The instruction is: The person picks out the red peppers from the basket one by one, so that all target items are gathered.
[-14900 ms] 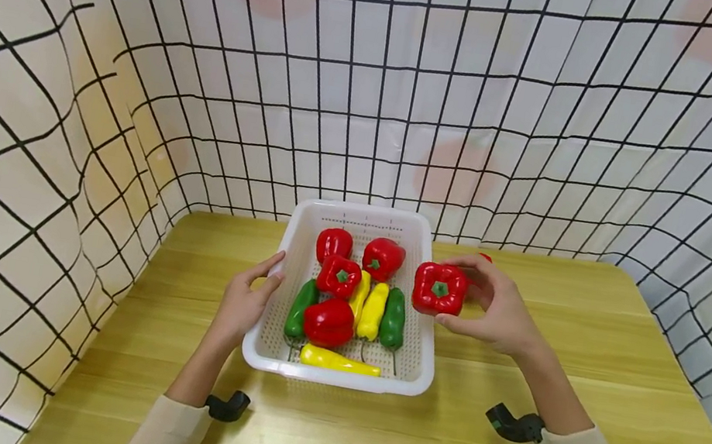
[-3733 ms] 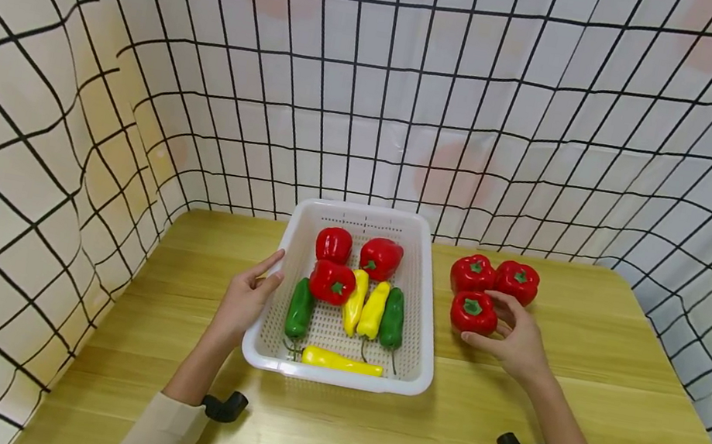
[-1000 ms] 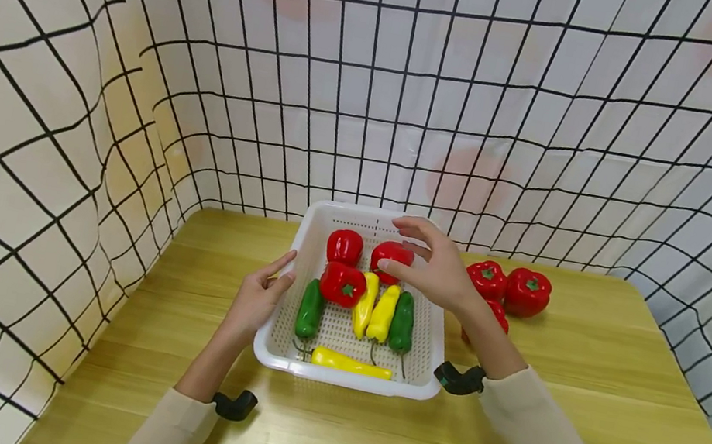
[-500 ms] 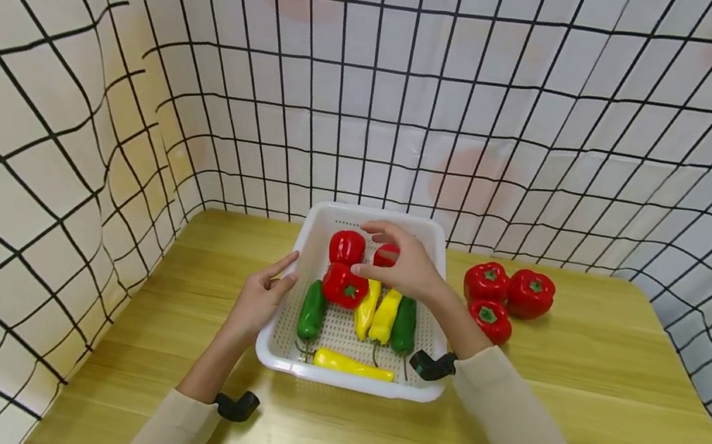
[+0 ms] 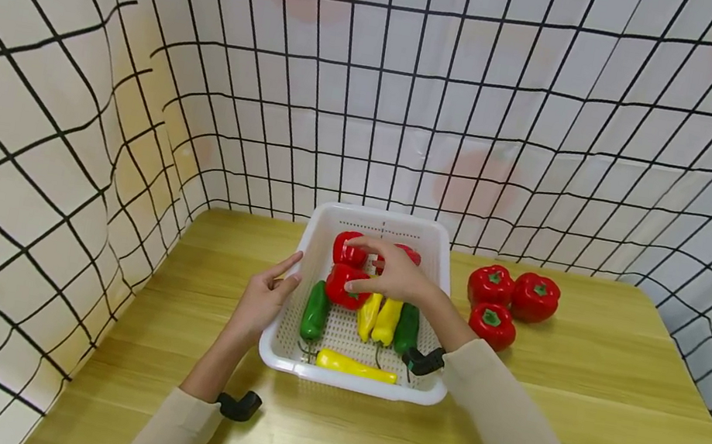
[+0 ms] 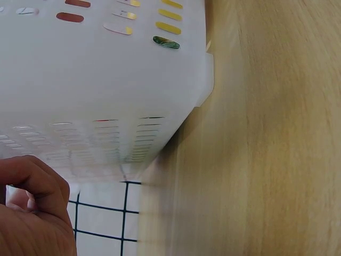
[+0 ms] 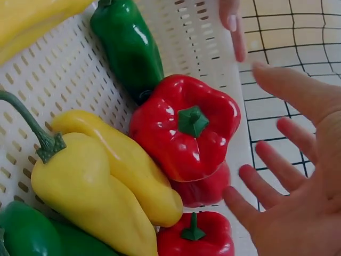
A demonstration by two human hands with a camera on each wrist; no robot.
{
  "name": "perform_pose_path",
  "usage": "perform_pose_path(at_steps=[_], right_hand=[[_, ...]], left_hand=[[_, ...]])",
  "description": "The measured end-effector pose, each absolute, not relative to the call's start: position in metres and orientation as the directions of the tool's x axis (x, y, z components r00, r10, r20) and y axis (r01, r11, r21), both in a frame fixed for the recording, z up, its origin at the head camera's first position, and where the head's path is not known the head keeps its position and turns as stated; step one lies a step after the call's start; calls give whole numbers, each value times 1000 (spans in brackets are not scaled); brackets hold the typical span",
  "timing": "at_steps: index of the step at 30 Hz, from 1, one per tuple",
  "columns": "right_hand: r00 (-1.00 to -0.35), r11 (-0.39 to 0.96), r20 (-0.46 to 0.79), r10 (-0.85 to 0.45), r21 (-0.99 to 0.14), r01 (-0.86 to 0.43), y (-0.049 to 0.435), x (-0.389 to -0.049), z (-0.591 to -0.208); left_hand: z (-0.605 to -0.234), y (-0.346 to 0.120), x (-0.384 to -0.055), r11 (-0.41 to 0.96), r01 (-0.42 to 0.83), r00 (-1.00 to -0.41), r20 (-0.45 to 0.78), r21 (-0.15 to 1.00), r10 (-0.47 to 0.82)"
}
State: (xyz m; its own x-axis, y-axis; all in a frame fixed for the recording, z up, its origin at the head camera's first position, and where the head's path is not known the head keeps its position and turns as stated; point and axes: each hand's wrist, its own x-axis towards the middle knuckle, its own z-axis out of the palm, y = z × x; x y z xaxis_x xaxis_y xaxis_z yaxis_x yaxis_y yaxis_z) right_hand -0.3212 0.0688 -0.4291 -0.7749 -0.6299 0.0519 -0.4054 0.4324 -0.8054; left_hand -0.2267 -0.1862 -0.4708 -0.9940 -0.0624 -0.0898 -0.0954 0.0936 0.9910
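My left hand [image 5: 263,301] holds the left rim of a white perforated basket [image 5: 288,362]; its fingertips show at the rim in the right wrist view, and curled fingers [image 6: 37,186] in the left wrist view. My right hand [image 5: 390,271] hovers over the basket, fingers spread, nothing between them. Closest below it is a red bell pepper [image 7: 186,125] with a green stem. Two more red peppers lie behind, one [image 5: 410,253] partly hidden by the hand. Beside them are two yellow peppers [image 5: 386,325], a green pepper [image 5: 316,311] at left and another [image 5: 407,329] at right.
A long yellow pepper [image 5: 356,366] lies along the basket's near side. Three red bell peppers [image 5: 493,325] stand grouped on the wooden table [image 5: 592,372] right of the basket. A white wall with a black grid [image 5: 411,105] rises behind and at both sides.
Earlier my right hand set a red pepper from the basket beside two others on the table. Since then it has moved left over the basket's remaining red peppers. My left hand stays at the rim.
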Motion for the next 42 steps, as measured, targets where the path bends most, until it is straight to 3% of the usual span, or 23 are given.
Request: perform_pose_path(at_steps=[15, 21, 31, 42], right_hand=[[-654, 490, -85, -752, -736, -467, 71, -318, -440], [-678, 494, -91, -729, -756, -429, 72, -316, -442], [-756, 580, -84, -649, -699, -420, 71, -315, -440], [-759, 519, -54, -648, -761, -389, 72, -319, -444]], left_hand=[[-471, -185, -225, 112, -96, -994, -90, 989, -64], [-471, -185, -225, 109, -94, -994, -88, 990, -58], [-469, -187, -226, 99, -108, -993, -104, 989, -45], [-471, -186, -227, 98, -95, -994, -90, 991, -56]])
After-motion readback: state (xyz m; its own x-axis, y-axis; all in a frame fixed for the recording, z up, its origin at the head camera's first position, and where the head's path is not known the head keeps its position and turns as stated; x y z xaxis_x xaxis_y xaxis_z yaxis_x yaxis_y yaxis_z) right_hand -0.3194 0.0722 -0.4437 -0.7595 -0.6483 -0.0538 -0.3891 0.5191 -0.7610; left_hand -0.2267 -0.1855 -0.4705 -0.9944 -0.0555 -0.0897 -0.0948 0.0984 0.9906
